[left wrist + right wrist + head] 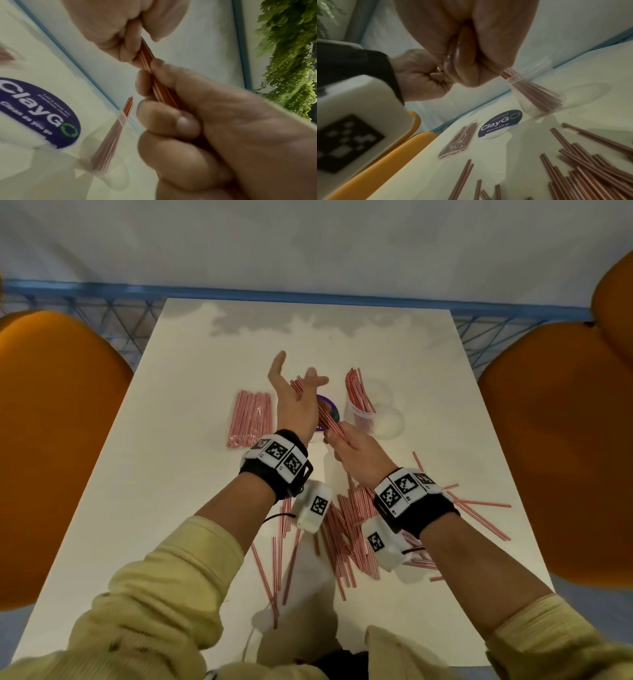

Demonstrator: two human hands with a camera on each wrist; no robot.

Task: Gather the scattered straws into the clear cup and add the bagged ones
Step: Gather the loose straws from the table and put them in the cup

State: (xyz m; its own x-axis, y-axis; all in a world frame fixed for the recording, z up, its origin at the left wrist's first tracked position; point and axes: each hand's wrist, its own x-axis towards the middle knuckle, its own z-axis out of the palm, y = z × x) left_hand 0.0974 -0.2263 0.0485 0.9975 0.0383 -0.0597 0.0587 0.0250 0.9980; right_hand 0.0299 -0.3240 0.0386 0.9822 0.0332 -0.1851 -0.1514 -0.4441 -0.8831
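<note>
Mid-frame above the tabletop (178, 392), straw bundle (317, 409) slanting from upper left to lower right, gripped low by right hand (356, 451); left hand (296, 402) seemingly loose, fingers spread, cradling the upper end.

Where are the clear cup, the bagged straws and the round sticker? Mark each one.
clear cup (363, 416): head view, on its transparent side wall.
bagged straws (250, 419): head view, middle of the flat bag.
round sticker (500, 123): right wrist view, on the blue printed face.
</note>
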